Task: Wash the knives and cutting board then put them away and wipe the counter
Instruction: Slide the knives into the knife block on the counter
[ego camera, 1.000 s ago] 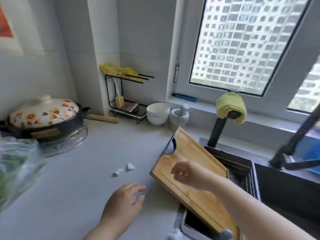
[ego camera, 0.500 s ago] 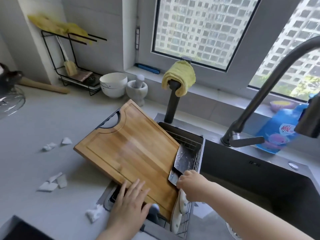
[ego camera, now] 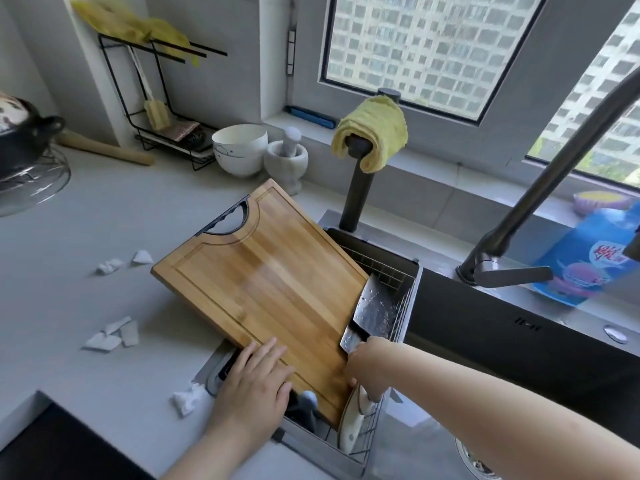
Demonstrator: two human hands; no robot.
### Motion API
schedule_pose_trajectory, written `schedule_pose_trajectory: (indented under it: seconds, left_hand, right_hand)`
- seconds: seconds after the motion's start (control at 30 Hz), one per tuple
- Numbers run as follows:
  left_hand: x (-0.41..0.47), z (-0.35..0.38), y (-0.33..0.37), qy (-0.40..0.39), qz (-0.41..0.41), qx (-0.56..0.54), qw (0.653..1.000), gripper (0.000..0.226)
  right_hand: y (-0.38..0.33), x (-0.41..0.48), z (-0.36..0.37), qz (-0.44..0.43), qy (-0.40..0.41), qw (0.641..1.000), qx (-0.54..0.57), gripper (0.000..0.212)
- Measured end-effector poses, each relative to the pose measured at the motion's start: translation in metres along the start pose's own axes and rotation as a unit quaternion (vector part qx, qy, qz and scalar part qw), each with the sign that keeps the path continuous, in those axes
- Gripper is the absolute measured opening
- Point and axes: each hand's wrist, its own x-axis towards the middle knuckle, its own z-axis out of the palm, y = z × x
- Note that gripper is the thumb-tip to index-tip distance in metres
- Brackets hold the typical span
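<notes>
A person's left hand [ego camera: 254, 382] lies flat on the near corner of the wooden cutting board [ego camera: 263, 292], fingers straight and slightly spread. The right hand [ego camera: 369, 367] is curled round the handle of a wet cleaver [ego camera: 372, 313], whose blade points away along the board's right edge. The right forearm reaches in from the lower right across the dark sink [ego camera: 485, 341]; the left wrist comes up from the bottom.

The board lies tilted, its handle end over the grey bench [ego camera: 69, 289] and its near end over a wire drainer basket [ego camera: 398, 289] at the sink's left side. Torn white scraps [ego camera: 104, 339] lie on the bench left of the board.

Near the bench's back edge stand a white bowl [ego camera: 239, 150] and a stone mortar [ego camera: 285, 161]. A yellow cloth [ego camera: 370, 133] hangs over a dark post below a window [ego camera: 426, 46] facing tower blocks.
</notes>
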Motion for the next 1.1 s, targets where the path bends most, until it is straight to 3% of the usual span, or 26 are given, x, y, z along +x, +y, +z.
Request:
schedule_pose_trajectory:
  seconds: [0.33,0.53,0.6,0.7,0.87,1.03,1.1]
  left_hand:
    - [0.000,0.004,-0.001,0.019,0.004,0.005,1.000,0.036]
    - [0.001,0.000,0.001,0.009,0.002,0.018,1.000,0.036]
    - [0.001,-0.001,0.001,0.008,0.001,0.015,1.000,0.036]
    - [0.002,-0.001,0.001,0.000,-0.002,0.012,1.000,0.036]
    - [0.002,-0.002,0.001,-0.012,-0.002,0.016,1.000,0.036]
    - [0.001,-0.004,0.002,-0.017,0.000,0.014,1.000,0.035]
    - [0.001,-0.004,0.002,-0.016,0.002,0.013,1.000,0.035]
  right_hand:
    - [0.013,-0.008,-0.009,-0.037,0.004,0.988,0.149,0.048]
    - [0.018,-0.006,-0.031,-0.026,0.106,0.939,0.325,0.045]
    - [0.015,-0.005,-0.033,-0.016,0.138,0.930,0.340,0.046]
    - [0.008,-0.003,-0.030,0.011,0.251,0.912,0.323,0.046]
    - [0.005,-0.009,-0.028,0.078,0.356,0.807,0.465,0.047]
    - [0.040,-0.036,-0.056,0.158,0.469,0.607,0.622,0.027]
    - [0.058,-0.057,-0.066,0.159,0.522,0.550,0.632,0.026]
